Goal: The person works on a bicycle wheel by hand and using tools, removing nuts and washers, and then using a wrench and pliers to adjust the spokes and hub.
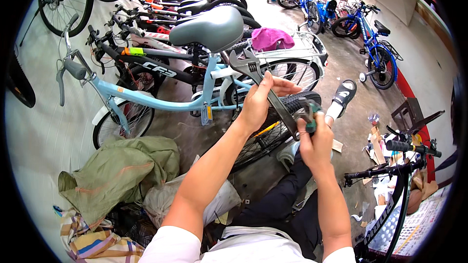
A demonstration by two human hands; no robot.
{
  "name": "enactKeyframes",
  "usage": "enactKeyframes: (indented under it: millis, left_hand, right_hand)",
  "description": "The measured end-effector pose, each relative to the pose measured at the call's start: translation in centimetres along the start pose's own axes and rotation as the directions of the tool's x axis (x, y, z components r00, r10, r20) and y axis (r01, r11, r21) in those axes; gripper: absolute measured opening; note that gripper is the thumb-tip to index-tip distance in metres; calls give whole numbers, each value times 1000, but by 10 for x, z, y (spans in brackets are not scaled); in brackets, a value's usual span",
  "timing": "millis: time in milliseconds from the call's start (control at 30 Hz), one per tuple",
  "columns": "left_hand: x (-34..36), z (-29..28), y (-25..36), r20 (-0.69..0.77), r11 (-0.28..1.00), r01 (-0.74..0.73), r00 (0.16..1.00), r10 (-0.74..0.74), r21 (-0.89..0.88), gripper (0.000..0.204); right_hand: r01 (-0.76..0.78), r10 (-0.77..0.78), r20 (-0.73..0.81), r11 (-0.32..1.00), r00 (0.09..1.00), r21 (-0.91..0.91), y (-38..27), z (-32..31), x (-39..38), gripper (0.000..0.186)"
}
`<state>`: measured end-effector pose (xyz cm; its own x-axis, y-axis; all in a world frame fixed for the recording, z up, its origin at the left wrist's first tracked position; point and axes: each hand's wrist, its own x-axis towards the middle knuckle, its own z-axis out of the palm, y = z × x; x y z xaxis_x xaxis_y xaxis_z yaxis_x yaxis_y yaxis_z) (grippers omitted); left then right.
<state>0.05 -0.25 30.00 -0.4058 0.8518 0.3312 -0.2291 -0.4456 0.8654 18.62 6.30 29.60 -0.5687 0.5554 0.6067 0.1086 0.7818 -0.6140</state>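
Note:
My left hand (257, 104) holds a large adjustable wrench (279, 106) across its palm. The thumb rests along it, and the fingers point right behind it. The wrench's jaw end rises toward the bicycle seat, and its handle slopes down to my right hand (318, 141). That hand is closed around a green-handled tool (310, 122), which looks like pliers; its metal head shows above my fingers, close to the wrench's handle end. Beneath both hands is a bicycle wheel (263, 147) with a black tyre, partly hidden by my arms and legs.
A light-blue bicycle (146, 98) with a grey seat (209, 28) and a purple cloth (272, 39) stands ahead. More bicycles line the left wall; blue ones (382, 61) stand far right. A green sack (119, 173) lies left, a black bicycle frame (400, 190) and scraps right.

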Motion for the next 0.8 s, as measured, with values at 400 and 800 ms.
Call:
enactKeyframes:
  millis: [400, 800]
  left_hand:
    - [8, -37, 10, -251, 978, 116, 955, -158, -175, 55]
    - [-3, -21, 8, -99, 995, 67, 993, -58, 80, 28]
  right_hand:
    - [-369, 469, 107, 514, 877, 775, 19, -78, 55, 19]
    - [-589, 492, 748, -468, 445, 658, 91, 16, -140, 56]
